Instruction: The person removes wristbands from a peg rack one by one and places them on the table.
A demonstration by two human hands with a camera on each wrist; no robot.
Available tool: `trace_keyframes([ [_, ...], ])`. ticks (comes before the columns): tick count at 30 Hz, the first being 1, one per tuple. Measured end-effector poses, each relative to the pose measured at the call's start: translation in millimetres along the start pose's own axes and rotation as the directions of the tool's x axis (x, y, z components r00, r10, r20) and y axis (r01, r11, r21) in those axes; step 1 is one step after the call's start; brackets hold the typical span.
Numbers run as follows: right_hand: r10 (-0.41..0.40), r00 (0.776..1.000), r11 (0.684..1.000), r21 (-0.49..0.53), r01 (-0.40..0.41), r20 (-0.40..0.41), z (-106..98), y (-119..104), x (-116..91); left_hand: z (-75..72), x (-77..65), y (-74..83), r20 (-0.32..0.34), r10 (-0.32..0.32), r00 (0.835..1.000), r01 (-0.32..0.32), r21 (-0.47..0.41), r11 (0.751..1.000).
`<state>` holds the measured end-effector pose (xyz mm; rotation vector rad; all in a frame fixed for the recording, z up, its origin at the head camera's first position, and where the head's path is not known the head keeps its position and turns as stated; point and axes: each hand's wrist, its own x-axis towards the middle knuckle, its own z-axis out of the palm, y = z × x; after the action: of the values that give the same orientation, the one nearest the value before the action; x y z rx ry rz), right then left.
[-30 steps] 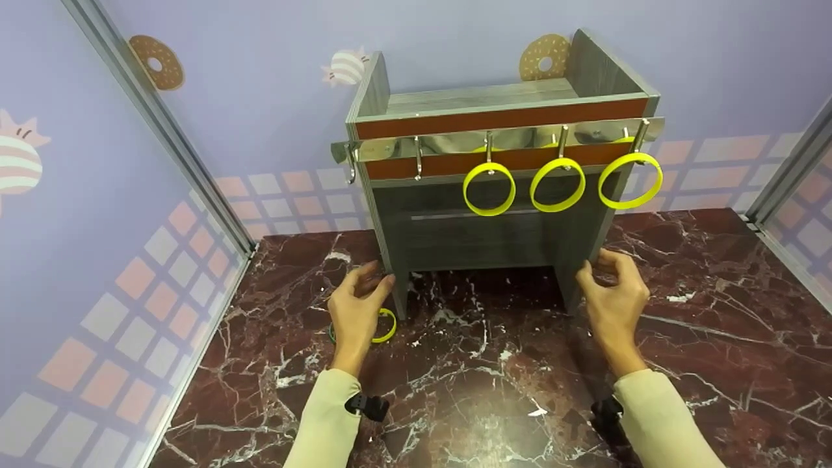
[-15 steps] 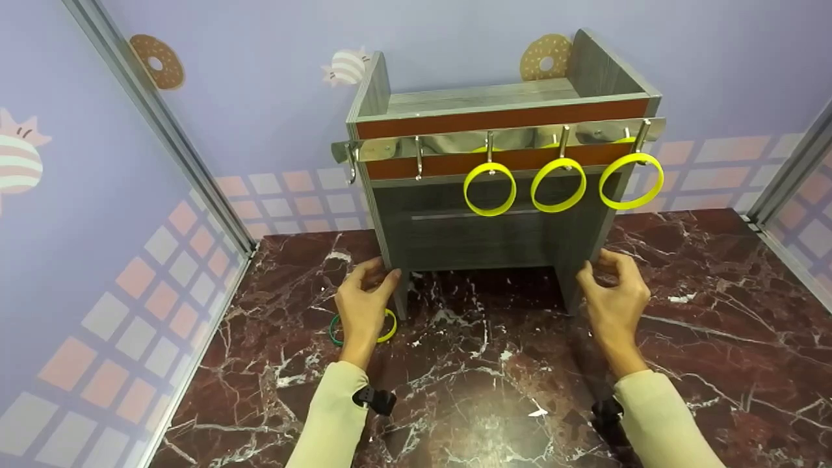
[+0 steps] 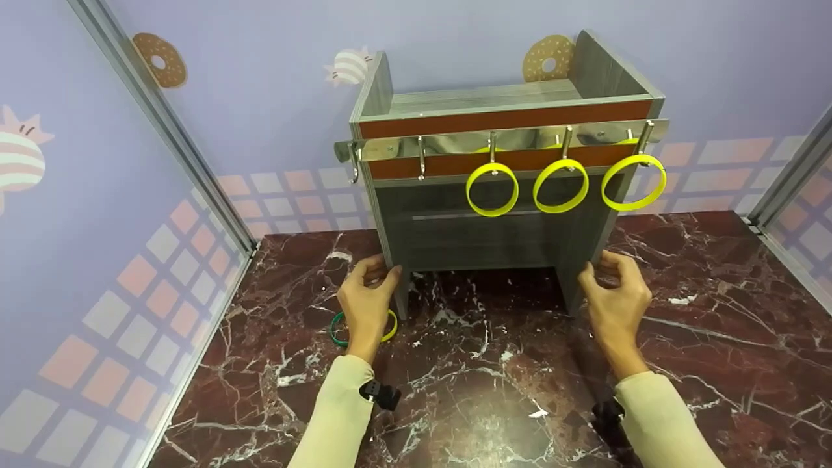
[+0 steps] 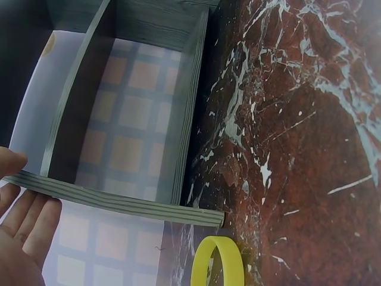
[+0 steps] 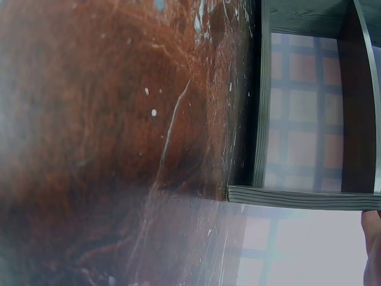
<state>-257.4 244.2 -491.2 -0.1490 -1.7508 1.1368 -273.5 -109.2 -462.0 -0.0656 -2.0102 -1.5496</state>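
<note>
A small grey wood-grain shelf unit point(image 3: 484, 240) stands on the marbled table against the back wall. My left hand point(image 3: 366, 309) grips the lower front edge of its left side panel; in the left wrist view, the thumb lies inside the panel point(image 4: 125, 204) and the fingers outside. On the opposite side my right hand point(image 3: 616, 302) holds the right side panel between thumb and fingers, mostly out of frame in the right wrist view. A metal hook rail point(image 3: 448, 144) crosses the shelf's front. Yellow rings point(image 3: 469, 190) hang on three hooks, while the two leftmost hooks are bare.
Beside my left wrist, a green ring point(image 3: 334, 330) and a yellow ring point(image 3: 393, 325) lie on the marbled table point(image 3: 455, 403), partly hidden by the hand. Patterned walls point(image 3: 273, 97) enclose the back and sides.
My left hand has shifted right and closed onto the left panel's edge, uncovering more of the green ring. The right hand stays at its panel. Shelf and hanging rings keep their places.
</note>
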Motion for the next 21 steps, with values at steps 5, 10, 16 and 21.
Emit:
trace_keyframes([
  [5, -0.004, 1.0, 1.0, 0.006, 0.004, 0.001, 0, -2, 0, 0.7, 1.4, -0.7, -0.017, 0.026, 1.0, -0.027, -0.014, 1.0],
  [10, -0.01, 1.0, 1.0, 0.023, 0.01, 0.006, 1, -1, 0, 0.4, 2.1, -1.1, -0.036, 0.045, 0.998, -0.045, -0.006, 0.999],
  [16, -0.008, 1.0, 0.999, 0.032, 0.007, 0.014, -1, -10, 0, 3.2, 3.4, -3.4, -0.062, 0.061, 0.996, -0.062, -0.016, 0.998],
  [21, -0.007, 1.0, 0.998, 0.058, 0.006, 0.021, -7, -33, 0, 6.2, 2.0, -4.0, -0.078, 0.055, 0.995, -0.056, -0.013, 0.998],
])
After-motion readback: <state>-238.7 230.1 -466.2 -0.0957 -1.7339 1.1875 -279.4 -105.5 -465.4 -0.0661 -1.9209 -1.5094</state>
